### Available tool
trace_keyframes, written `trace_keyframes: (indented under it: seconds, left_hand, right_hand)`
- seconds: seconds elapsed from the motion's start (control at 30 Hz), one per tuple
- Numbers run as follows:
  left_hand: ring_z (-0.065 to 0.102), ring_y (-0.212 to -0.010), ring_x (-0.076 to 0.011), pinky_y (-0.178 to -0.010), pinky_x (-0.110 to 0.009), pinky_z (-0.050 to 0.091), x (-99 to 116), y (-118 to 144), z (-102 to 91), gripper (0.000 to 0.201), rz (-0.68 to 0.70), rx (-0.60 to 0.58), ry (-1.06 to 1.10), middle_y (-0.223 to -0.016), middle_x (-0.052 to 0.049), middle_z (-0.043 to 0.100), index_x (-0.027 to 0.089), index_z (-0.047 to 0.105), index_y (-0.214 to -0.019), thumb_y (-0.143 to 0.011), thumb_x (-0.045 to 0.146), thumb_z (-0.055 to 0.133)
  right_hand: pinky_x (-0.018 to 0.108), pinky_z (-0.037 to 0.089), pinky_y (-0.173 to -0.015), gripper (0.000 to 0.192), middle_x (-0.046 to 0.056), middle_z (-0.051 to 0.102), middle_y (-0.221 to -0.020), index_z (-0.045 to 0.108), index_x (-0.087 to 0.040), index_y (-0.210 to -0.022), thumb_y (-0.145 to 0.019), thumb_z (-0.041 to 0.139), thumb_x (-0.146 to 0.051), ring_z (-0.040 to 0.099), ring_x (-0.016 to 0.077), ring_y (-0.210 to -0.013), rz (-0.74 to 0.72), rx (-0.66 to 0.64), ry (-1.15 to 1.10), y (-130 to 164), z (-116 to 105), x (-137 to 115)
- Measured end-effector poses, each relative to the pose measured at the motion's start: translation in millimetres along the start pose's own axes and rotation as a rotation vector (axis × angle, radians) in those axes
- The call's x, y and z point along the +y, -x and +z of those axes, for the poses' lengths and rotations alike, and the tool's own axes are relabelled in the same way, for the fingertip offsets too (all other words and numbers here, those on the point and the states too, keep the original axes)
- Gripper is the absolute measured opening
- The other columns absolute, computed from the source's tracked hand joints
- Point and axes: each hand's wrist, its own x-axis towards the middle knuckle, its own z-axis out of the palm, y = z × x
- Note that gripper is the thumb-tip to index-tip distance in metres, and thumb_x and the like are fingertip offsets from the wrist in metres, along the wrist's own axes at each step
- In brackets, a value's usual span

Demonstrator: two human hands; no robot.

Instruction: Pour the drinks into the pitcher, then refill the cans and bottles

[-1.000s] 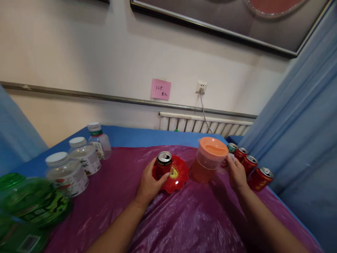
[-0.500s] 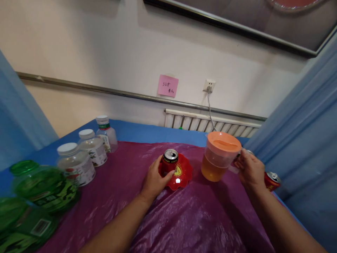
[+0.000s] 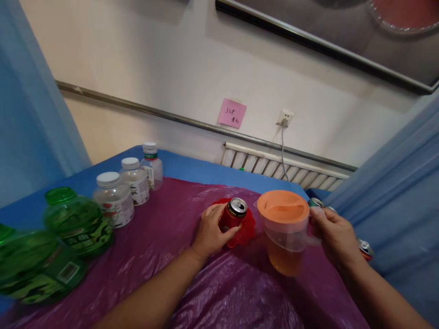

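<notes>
Left hand [image 3: 211, 228] clasps can [image 3: 234, 214]; right hand [image 3: 334, 235] grips pitcher [image 3: 284, 230].

This looks like a room in a hospital or care home. Blue curtains [image 3: 394, 183] hang on both sides, and a metal rail [image 3: 192, 122] runs along the wall. There is a radiator [image 3: 284, 167] (white, under the rail), a socket [image 3: 285, 118], a pink note [image 3: 232, 113] and a big picture [image 3: 343, 32].
</notes>
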Motion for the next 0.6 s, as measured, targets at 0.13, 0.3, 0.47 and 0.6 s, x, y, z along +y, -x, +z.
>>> trace_keyframes:
  seconds: [0.13, 0.3, 0.47, 0.6]
  left_hand:
    - [0.058, -0.123, -0.0329, -0.109, -0.052, 0.044, 4.7, 1.6, -2.3, 0.066, -0.016, -0.028, 0.008, -0.129, -0.011, 0.067, 0.021, 0.061, -0.131, -0.07, 0.032, 0.085]
    - [0.058, -0.123, -0.0334, -0.109, -0.052, 0.043, 7.4, 3.1, -3.4, 0.064, -0.014, -0.035, 0.038, -0.128, -0.011, 0.068, 0.022, 0.062, -0.129, -0.07, 0.033, 0.084]
    - [0.057, -0.125, -0.0344, -0.11, -0.054, 0.041, 5.9, 4.3, -1.3, 0.066, -0.004, -0.04, 0.062, -0.13, -0.011, 0.067, 0.022, 0.062, -0.129, -0.068, 0.031, 0.085]
    - [0.057, -0.125, -0.0346, -0.111, -0.054, 0.041, 6.7, 4.8, -1.6, 0.068, -0.007, -0.048, 0.066, -0.131, -0.011, 0.067, 0.022, 0.062, -0.129, -0.066, 0.028, 0.085]
  right_hand:
    - [0.02, 0.023, -0.044, 0.054, -0.007, 0.039, -0.049, 0.056, -0.017, -0.059, -0.063, 0.087, -0.061, 0.03, 0.0066, -0.049, -0.017, 0.005, 0.103, 4.2, 11.1, -8.4]
    - [0.02, 0.026, -0.045, 0.055, -0.006, 0.041, -0.052, 0.054, -0.018, -0.058, -0.062, 0.087, -0.062, 0.032, 0.0073, -0.051, -0.046, -0.034, 0.186, 1.8, 16.1, -16.4]
    - [0.02, 0.031, -0.046, 0.05, -0.005, 0.046, -0.055, 0.061, -0.017, -0.064, -0.065, 0.084, -0.061, 0.037, 0.0087, -0.052, -0.072, -0.076, 0.28, 0.6, 16.9, -19.2]
    - [0.022, 0.035, -0.046, 0.048, -0.002, 0.054, -0.059, 0.066, -0.017, -0.068, -0.068, 0.082, -0.062, 0.042, 0.0106, -0.052, -0.086, -0.1, 0.324, 3.7, 18.0, -22.9]
